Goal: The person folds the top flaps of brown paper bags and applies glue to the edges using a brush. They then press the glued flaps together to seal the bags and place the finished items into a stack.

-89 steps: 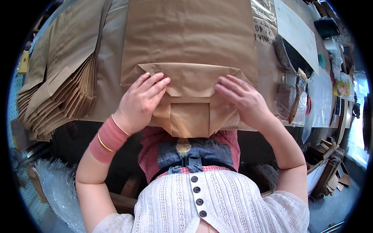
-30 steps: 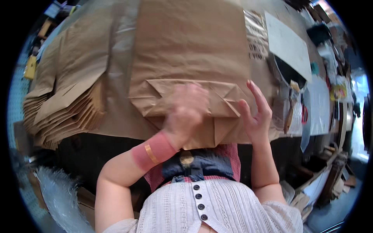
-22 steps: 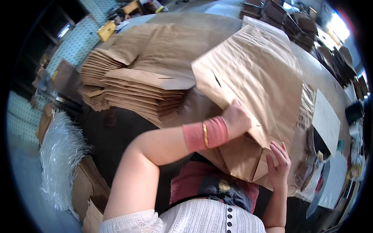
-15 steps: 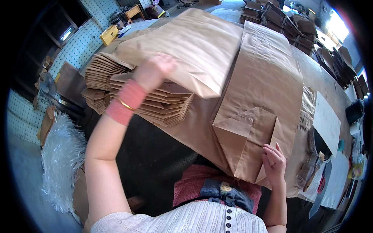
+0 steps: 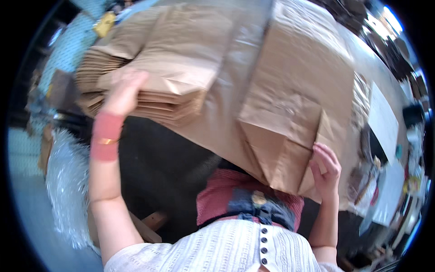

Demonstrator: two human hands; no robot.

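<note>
My left hand (image 5: 128, 87), with a pink wristband and a gold bangle above it, lies over the near edge of a stack of folded brown paper bags (image 5: 181, 54). Motion blurs it, but its fingers look stretched out flat on the top bag. On the right, a stack of long brown paper bags (image 5: 303, 59) lies flat, the near end of its top one folded into a pointed, opened-out bottom (image 5: 276, 140). My right hand (image 5: 325, 167) touches the right-hand flap of that bottom with its fingertips, the thumb held apart from them.
Another bag stack (image 5: 97, 72) sits at the table's left. White sheets (image 5: 383, 120) and a dark cup (image 5: 412, 115) are along the right side. A bundle of clear plastic strips (image 5: 68, 186) stands left of my arm. A yellow box (image 5: 105, 24) is at the far left.
The bag that was swinging in the air by my left hand now lies on the left stack. My left hand has come down leftward onto it. My right hand stays by the folded bottom.
</note>
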